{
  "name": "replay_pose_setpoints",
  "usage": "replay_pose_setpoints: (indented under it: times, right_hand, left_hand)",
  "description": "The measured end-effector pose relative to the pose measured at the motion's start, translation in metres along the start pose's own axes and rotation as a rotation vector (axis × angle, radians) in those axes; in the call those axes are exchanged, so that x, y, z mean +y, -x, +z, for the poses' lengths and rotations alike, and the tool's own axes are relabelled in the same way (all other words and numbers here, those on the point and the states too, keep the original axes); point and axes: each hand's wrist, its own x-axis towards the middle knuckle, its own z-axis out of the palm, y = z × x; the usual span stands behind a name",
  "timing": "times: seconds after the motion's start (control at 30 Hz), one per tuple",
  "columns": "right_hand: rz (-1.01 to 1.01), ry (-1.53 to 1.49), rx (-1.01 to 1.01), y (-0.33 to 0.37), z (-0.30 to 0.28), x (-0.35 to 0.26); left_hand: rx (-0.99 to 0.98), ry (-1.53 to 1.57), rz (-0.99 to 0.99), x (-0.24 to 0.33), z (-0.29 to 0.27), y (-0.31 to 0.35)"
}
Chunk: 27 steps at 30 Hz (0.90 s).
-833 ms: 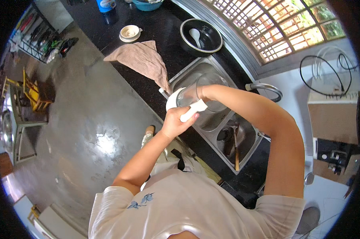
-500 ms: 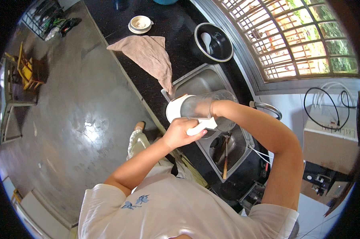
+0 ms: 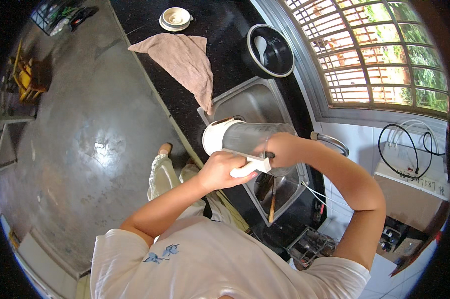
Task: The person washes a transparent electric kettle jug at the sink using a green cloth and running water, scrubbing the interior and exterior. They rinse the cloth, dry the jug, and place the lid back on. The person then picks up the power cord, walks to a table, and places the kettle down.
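Holds a clear jug by its white handle in the left grip, fully curled closed. Has the right grip at the opposite end, partly curled; cannot tell whether inside the wall or against it. Carries the jug on its side above the sink, with a white end toward the table's front edge. Appears to be at the step of handling that opposite end; calls for steadying the handle. Looks see-through, cylindrical, slightly hazy.
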Motion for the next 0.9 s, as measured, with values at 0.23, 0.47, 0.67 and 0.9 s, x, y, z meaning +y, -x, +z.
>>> replay_pose_setpoints:
  times: [0.23, 0.47, 0.67, 0.9]
  right_hand:
    - [-0.279, 0.431, 0.595, -0.039, 0.065, 0.04]
    - [0.07, 0.588, 0.231, -0.09, 0.096, 0.05]
    - [0.132, 0.239, -0.193, -0.079, 0.056, 0.027]
    - [0.041, -0.909, 0.029, -0.113, 0.081, 0.053]
  left_hand:
    - [-0.037, 0.044, -0.018, -0.005, 0.002, 0.002]
    - [-0.069, 0.002, -0.043, -0.002, 0.004, -0.002]
    - [-0.034, -0.065, -0.012, -0.004, 0.008, -0.002]
    - [-0.078, -0.059, -0.061, -0.008, 0.006, 0.003]
